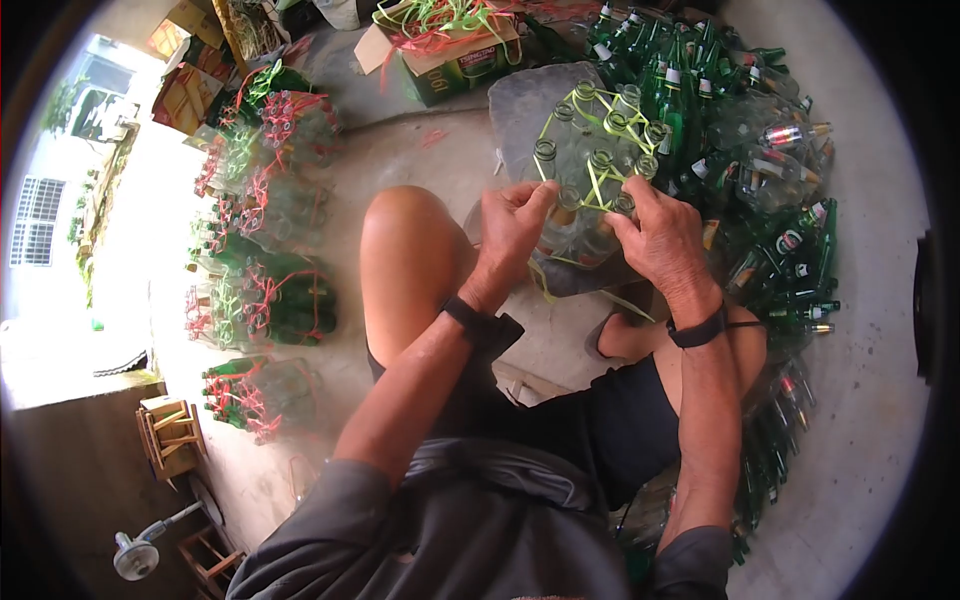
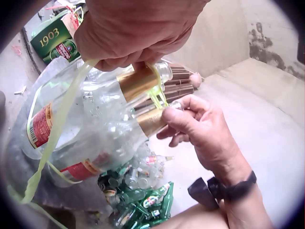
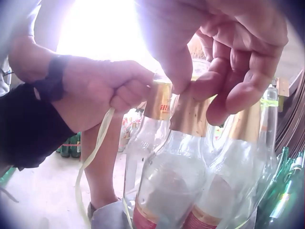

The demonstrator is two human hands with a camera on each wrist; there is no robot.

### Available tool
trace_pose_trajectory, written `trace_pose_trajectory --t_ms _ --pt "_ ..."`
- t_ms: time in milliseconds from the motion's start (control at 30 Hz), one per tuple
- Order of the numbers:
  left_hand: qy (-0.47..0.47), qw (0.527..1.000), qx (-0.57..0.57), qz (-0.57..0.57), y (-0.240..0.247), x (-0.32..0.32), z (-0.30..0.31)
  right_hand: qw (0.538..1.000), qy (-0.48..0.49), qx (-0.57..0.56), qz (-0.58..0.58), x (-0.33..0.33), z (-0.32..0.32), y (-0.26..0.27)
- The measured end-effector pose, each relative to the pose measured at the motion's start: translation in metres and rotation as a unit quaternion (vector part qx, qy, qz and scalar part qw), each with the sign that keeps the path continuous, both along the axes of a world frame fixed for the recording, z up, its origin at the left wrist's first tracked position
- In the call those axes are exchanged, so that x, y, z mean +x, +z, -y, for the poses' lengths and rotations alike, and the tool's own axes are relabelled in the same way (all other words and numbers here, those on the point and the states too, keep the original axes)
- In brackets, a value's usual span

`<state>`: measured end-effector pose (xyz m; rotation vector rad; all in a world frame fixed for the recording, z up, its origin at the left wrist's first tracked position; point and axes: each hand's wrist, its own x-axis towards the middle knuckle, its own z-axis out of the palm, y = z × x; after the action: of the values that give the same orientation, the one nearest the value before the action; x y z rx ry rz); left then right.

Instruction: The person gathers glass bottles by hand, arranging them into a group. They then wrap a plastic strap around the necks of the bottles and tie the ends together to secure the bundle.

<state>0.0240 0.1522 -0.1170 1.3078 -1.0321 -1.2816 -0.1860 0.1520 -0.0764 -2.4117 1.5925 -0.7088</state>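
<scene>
Clear bottles (image 1: 582, 240), left hand (image 1: 512, 225) curled round strap (image 3: 97, 143)

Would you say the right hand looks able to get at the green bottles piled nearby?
Likely yes: the green bottles lie beside the right hand with nothing seen between, though it would first have to leave the clear bottles.

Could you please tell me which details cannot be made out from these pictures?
- Part of the strap inside the left hand: right wrist view, hidden by the curled fingers.
- Bases of the front bottles: right wrist view, cut off by the bottom edge.
- Small print on the red label: left wrist view, too small and blurred.
- What lies under the loose straps in the box: head view, covered by them.
</scene>
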Motion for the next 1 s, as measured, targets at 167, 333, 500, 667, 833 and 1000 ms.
trace_pose_trajectory --t_ms 167,333,500,667,833,1000 --pt "0.029 0.999 0.001 -0.034 -0.001 -0.039 -0.026 1.0 -0.021 -0.002 -0.021 -0.024 0.003 0.008" --pt "0.03 0.997 -0.044 -0.058 -0.013 -0.074 -0.041 0.999 -0.046 -0.018 -0.013 -0.047 0.009 0.009" --pt "-0.002 0.996 -0.055 -0.068 -0.017 -0.071 -0.043 0.998 -0.061 -0.009 -0.001 -0.05 0.008 0.009" --pt "-0.045 0.992 -0.115 -0.027 -0.024 -0.059 -0.04 0.997 -0.066 -0.028 0.006 -0.048 0.005 0.014" --pt "-0.058 0.995 -0.076 -0.005 -0.017 -0.047 -0.041 0.994 -0.033 -0.102 0.013 -0.041 0.004 0.026" --pt "-0.031 0.999 -0.031 -0.019 -0.009 -0.047 -0.039 0.988 0.063 0.05 0.131 -0.02 0.007 0.038"
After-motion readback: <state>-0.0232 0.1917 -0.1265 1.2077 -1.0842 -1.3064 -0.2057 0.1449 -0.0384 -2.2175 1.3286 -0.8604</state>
